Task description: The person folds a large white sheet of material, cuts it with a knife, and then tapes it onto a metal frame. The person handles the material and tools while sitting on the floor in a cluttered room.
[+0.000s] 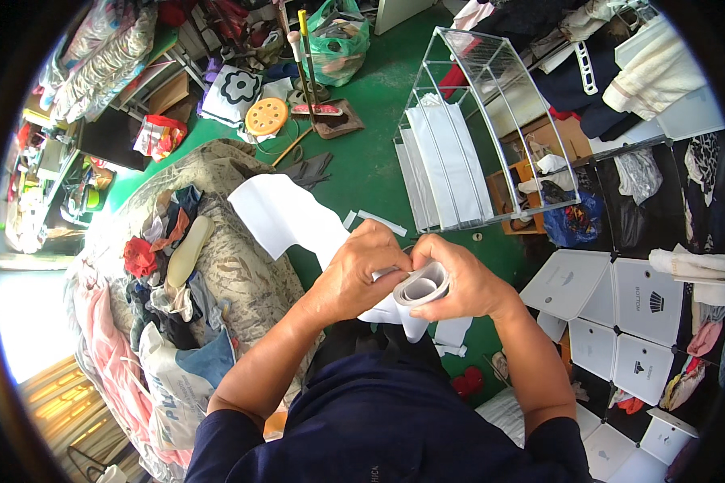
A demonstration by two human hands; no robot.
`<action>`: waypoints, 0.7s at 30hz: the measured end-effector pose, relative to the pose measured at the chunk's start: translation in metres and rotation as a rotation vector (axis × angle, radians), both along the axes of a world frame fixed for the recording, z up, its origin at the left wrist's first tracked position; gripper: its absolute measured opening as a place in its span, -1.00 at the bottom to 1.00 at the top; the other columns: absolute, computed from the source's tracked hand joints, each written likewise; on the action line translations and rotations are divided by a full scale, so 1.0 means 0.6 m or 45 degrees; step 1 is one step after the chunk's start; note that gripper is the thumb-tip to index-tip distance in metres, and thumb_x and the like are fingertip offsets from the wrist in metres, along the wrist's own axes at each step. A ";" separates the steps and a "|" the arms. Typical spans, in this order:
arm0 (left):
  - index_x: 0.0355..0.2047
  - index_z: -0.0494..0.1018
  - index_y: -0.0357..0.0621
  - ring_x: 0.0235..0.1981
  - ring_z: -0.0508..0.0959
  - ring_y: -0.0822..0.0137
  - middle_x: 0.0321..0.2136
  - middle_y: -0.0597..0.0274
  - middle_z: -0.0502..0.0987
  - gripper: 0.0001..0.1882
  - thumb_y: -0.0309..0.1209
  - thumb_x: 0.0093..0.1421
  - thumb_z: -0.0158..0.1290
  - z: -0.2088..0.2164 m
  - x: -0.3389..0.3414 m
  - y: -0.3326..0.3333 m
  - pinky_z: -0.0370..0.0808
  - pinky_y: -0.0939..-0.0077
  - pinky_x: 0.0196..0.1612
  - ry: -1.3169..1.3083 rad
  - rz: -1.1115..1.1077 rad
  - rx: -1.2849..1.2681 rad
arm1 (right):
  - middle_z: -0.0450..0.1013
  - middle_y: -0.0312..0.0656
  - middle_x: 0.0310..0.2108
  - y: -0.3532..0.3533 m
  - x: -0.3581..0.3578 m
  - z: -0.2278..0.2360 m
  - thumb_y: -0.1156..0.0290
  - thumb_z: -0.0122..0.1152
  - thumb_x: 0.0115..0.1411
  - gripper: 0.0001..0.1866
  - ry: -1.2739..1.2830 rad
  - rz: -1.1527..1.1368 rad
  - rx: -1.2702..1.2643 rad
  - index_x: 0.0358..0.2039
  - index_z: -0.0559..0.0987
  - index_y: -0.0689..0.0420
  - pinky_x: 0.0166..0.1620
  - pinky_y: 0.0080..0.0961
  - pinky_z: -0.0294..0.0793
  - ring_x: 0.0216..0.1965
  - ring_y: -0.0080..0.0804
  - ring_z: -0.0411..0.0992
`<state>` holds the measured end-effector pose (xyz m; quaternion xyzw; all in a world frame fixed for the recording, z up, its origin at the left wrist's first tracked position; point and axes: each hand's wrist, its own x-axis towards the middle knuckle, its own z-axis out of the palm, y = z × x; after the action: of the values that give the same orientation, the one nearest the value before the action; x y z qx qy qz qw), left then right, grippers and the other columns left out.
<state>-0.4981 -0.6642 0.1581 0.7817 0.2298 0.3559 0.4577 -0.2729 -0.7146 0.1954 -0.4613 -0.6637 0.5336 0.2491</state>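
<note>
A roll of white sheet material (421, 288), paper or film, is held upright in front of my body, its coiled end facing up. My right hand (463, 283) wraps round the roll from the right, thumb at its near side. Against the roll's left side, my left hand (362, 270) is closed on the sheet, fingers curled and thumb pressed toward the roll. A long loose length of the white sheet (278, 211) spreads out beyond my left hand to the far left. More of the sheet hangs below my hands.
A clear-panelled metal-framed rack (491, 121) stands on the green floor (395, 64) at the far right. To the left, a covered heap (242, 169) bears clothes and an insole (189, 251). White cube storage (596, 294) lines the right. White offcuts (453, 332) lie below my hands.
</note>
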 end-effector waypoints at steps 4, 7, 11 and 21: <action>-0.38 0.57 -0.15 -0.17 0.50 0.06 -0.35 0.20 0.52 -0.79 -0.60 -0.04 0.32 -0.030 -0.005 0.008 0.43 0.16 -0.04 -0.024 -0.071 -0.012 | 0.47 -0.15 -0.26 -0.009 -0.006 -0.033 0.35 0.59 -0.15 -0.41 -0.033 -0.015 0.095 -0.13 0.44 0.13 -0.12 -0.37 0.51 -0.22 -0.28 0.51; -0.36 0.56 -0.14 -0.08 0.53 0.01 -0.31 0.16 0.53 -0.78 -0.60 -0.05 0.32 -0.055 -0.021 -0.012 0.45 0.11 0.02 0.016 0.012 0.059 | 0.46 -0.14 -0.20 -0.019 -0.024 -0.048 0.37 0.61 -0.13 -0.39 -0.088 0.015 0.063 -0.10 0.43 0.14 -0.10 -0.32 0.52 -0.18 -0.21 0.52; -0.36 0.59 -0.14 -0.08 0.53 0.04 -0.31 0.19 0.54 -0.79 -0.57 -0.05 0.31 -0.093 -0.033 -0.040 0.44 0.14 0.04 0.060 0.090 0.137 | 0.39 -0.14 -0.22 -0.034 -0.043 -0.090 0.47 0.58 -0.12 -0.43 -0.061 0.071 0.188 -0.14 0.42 0.16 -0.14 -0.32 0.51 -0.20 -0.15 0.48; -0.34 0.60 -0.16 -0.09 0.54 0.07 -0.30 0.21 0.56 -0.79 -0.57 -0.03 0.32 -0.220 -0.032 -0.093 0.43 0.14 0.04 0.171 0.232 0.040 | 0.36 -0.10 -0.23 -0.043 -0.041 -0.221 0.52 0.55 -0.13 -0.44 -0.085 0.202 0.108 -0.16 0.39 0.16 -0.08 -0.21 0.46 -0.14 -0.03 0.41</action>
<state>-0.5175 -0.7202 0.0262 0.7867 0.3245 0.3462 0.3949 -0.2973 -0.7406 0.0629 -0.4138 -0.7280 0.5075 0.2031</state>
